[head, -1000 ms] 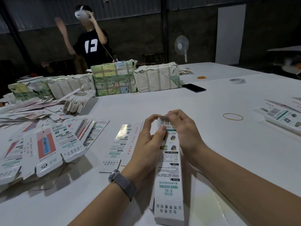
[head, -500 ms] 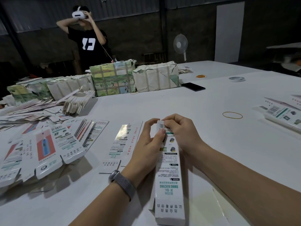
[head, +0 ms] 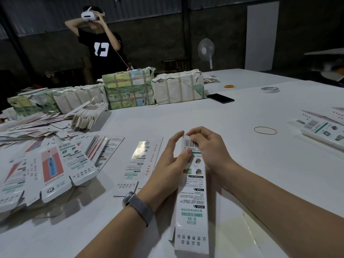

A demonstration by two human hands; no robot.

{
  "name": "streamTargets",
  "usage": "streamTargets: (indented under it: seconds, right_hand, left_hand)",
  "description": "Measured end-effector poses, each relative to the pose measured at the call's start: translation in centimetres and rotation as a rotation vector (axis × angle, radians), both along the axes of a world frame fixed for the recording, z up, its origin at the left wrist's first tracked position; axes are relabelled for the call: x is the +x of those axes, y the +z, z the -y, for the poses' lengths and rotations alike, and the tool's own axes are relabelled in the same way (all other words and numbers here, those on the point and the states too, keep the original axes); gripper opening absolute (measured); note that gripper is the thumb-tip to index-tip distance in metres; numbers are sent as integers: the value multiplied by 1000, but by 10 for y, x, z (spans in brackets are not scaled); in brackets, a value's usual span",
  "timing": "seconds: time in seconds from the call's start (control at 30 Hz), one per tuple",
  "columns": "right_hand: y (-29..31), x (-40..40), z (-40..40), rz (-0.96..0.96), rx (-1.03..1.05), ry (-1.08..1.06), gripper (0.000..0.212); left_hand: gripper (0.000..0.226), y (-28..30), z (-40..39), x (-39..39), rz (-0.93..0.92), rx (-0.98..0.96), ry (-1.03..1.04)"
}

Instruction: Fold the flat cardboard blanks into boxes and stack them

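You gripped box far end, both hands curled: left hand steadied, right hand pinched flap shut.

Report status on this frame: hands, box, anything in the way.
Left hand grips the box at its far end. Right hand pinches the end flap there. Near end open. Nothing in the way; loose blank lies alongside.

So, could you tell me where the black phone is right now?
The black phone lies flat on the white table, far centre-right of the head view, beside the paper-wrapped bundle.
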State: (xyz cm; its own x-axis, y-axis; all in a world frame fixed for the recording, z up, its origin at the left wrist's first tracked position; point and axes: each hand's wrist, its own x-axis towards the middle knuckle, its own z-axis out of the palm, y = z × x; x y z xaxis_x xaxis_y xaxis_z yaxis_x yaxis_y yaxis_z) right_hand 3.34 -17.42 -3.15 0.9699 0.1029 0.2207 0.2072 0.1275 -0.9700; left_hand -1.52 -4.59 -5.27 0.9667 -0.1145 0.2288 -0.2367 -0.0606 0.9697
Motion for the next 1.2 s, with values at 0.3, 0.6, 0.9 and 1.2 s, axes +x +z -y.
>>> streamTargets:
  seconds: [0.3,0.6,0.9,1.2]
  right_hand:
    - [2,0,1,-23,50,39,35]
    - [-5,-6,-5,-16,45,118,25]
    - [-6,-5,-3,-56,160,158,12]
    - [-10,-3,-5,-43,167,145,8]
  left_hand:
    - [31,1,1,-2,-1,29,24]
    - [24,8,2,-3,71,-49,163]
    - [25,4,2,1,93,-70,214]
    - [28,3,0,5,86,-86,203]
